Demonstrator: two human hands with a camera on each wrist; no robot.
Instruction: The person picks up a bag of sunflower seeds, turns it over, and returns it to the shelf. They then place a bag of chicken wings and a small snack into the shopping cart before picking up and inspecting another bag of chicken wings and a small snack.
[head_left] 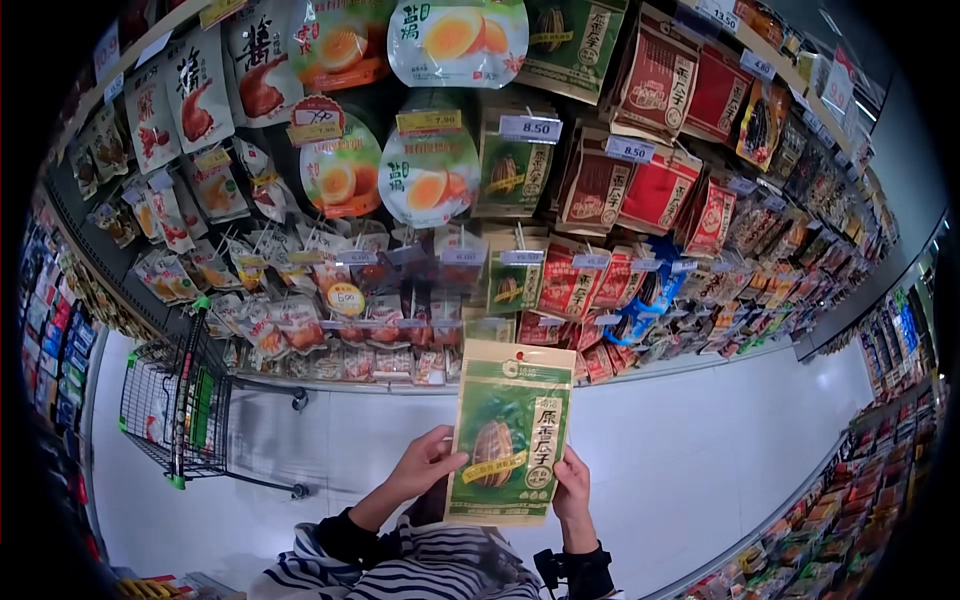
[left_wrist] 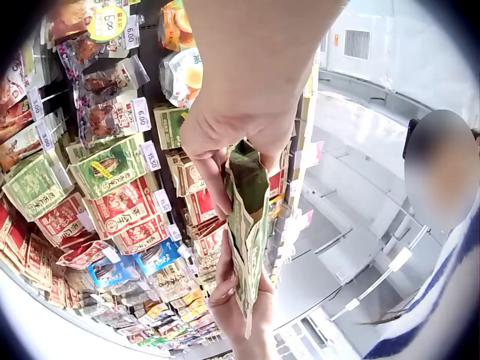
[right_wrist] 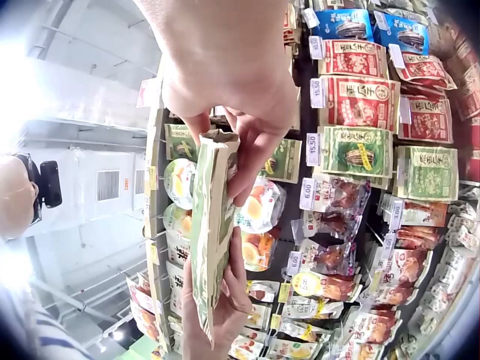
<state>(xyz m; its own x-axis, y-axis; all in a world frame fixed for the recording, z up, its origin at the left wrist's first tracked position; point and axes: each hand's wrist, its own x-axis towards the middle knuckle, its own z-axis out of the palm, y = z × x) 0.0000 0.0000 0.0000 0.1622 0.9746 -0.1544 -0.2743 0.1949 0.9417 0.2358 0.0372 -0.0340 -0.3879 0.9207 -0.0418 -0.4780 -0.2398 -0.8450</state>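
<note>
A green and tan bag of sunflower seeds [head_left: 510,435], with a large seed pictured on its front, is held upright before the striped top. My left hand [head_left: 425,464] grips its left edge, thumb at the front and fingers behind. The opposite edge is gripped by my right hand [head_left: 573,484]. Seen edge-on in the left wrist view, the bag [left_wrist: 251,217] lies between the left hand [left_wrist: 240,124] and the right. In the right wrist view the bag [right_wrist: 214,225] appears edge-on too, between the right hand [right_wrist: 236,105] and the left.
A shelf wall ahead carries hanging snack bags, including green seed bags [head_left: 515,160], red seed bags [head_left: 655,190] and round egg-picture packs [head_left: 430,175]. A wire shopping cart [head_left: 175,400] stands at the left on the pale floor [head_left: 350,430]. More shelves [head_left: 830,510] line the right.
</note>
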